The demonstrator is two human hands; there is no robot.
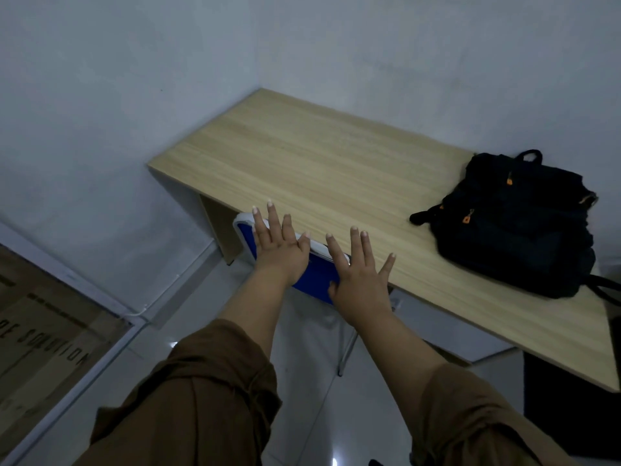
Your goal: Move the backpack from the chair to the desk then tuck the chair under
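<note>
left hand [280,250]: flat, fingers spread, palm on blue chair back [312,272], gripping nothing | right hand [359,280]: splayed flat, thumb against chair back, nothing grasped | chair: back at desk [302,156] front edge, seat hidden beneath | backpack [517,227]: black, lying on desk's right end, near front edge

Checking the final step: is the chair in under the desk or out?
In: the blue chair back meets the desk edge, seat hidden beneath.
</note>
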